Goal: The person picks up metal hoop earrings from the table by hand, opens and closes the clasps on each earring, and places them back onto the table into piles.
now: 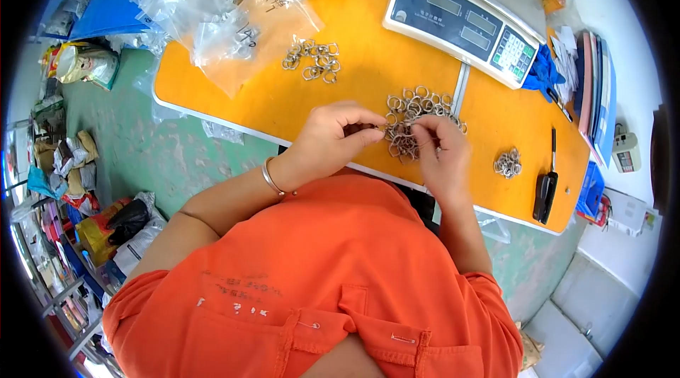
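A heap of small silvery metal rings (pixel 419 102) lies on the orange tabletop in front of me, some with small projecting parts. My left hand (pixel 333 136), with a bangle on its wrist, comes in at the heap's left edge. Its thumb and forefinger are pinched on what looks like a metal ring. Over the right side of the heap is my right hand (pixel 446 158), fingers curled and thumb close to the forefinger. What that pinch holds is too small and partly hidden. A smaller group of rings (pixel 312 61) lies farther left, and another little pile (pixel 507 163) to the right.
A counting scale (pixel 460 20) stands at the back. Clear plastic bags (pixel 234 31) with metal parts cover the back left. A black-handled screwdriver (pixel 545 194) lies near the right edge. Folders (pixel 598 88) and a blue glove (pixel 544 70) are at the far right.
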Motion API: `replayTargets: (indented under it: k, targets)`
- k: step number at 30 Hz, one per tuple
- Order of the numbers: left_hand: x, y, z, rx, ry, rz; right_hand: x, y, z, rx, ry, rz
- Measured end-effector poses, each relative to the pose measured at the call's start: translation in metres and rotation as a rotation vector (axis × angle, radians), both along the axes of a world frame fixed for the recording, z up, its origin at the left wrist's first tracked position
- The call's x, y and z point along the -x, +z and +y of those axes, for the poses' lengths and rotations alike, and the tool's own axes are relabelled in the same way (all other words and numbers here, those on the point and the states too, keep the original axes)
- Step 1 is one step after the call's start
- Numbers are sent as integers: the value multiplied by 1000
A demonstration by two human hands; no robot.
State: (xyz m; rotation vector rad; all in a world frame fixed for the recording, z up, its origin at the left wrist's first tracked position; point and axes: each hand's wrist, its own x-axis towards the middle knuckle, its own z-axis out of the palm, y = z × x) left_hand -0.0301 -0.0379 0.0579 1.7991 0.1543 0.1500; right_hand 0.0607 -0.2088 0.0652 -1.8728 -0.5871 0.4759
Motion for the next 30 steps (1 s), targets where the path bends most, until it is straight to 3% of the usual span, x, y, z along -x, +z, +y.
replayTargets:
  k: [2, 6, 9, 10, 12, 15, 17, 18, 20, 21, 22, 23, 25, 26, 28, 29, 30]
  targets:
    - [1, -5, 0, 454, 89, 181, -16, -16, -10, 194, -41, -471]
    - [2, -8, 4, 566, 66, 126, -23, -16, -16, 434, 0, -528]
    - [2, -5, 3, 621, 76, 101, -19, -7, -6, 235, -35, -586]
    - [2, -4, 3, 631, 75, 87, -14, -1, -2, 235, -35, -585]
    - [3, -5, 2, 641, 72, 78, 0, 9, 6, -93, 44, -53]
    - [3, -8, 0, 609, 47, 34, 9, 7, 17, -182, 123, -61]
    - [4, -10, 0, 719, 34, -23, 8, -4, 14, -166, 159, -160]
    - [3, -9, 2, 720, 35, -23, 8, -11, 13, -201, 111, -46]
    - [0, -8, 14, -22, 157, -47, 6, -10, 10, -235, 60, 67]
    - [-4, -17, 24, -20, 154, -48, 4, -3, 9, -254, 20, 300]
    - [-8, -33, 36, -383, 269, -161, 1, 2, 7, -271, -23, 531]
    - [-10, -46, 45, -745, 383, -274, -1, 4, 5, -268, -29, 526]
    - [-9, -54, 53, -782, 367, -244, -6, 6, 2, -371, -6, 769]
    - [-7, -57, 55, -828, 357, -206, -8, 4, -1, -370, -7, 769]
    - [-2, -63, 54, -759, 312, -185, -15, -1, -3, -6, 93, -119]
    - [3, -64, 54, -688, 265, -163, -22, -2, -7, -15, 108, -116]
    - [7, -63, 54, -699, 278, -156, -30, -3, -14, 167, 157, -297]
